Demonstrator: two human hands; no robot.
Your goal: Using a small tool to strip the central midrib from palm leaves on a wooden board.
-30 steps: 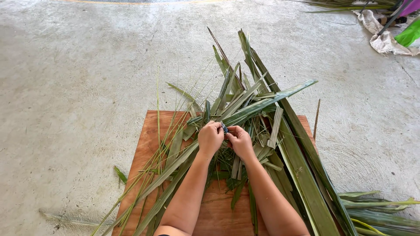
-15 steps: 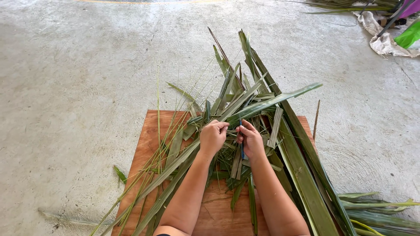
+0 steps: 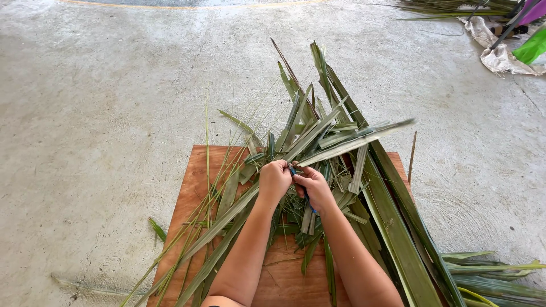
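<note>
My left hand (image 3: 274, 179) is closed around the base of a long pale green palm leaf strip (image 3: 355, 142) that points up and to the right. Touching it on the right is my right hand (image 3: 316, 189), fisted around a small blue-handled tool (image 3: 310, 206) whose tip meets the leaf between my two hands. The tool's blade is hidden by my fingers. Both hands hover over a heap of cut palm leaves (image 3: 318, 119) lying on a brown wooden board (image 3: 190, 193).
The board rests on a bare concrete floor (image 3: 102, 113). Wide dark leaves (image 3: 398, 227) run down the board's right side, with more leaves (image 3: 495, 273) at the lower right. A white cloth and bright green and purple things (image 3: 512, 45) lie at the top right.
My hands parted slightly half a second ago, then closed together again on the leaf strip. The strip's free end now sits a little higher and farther right.
</note>
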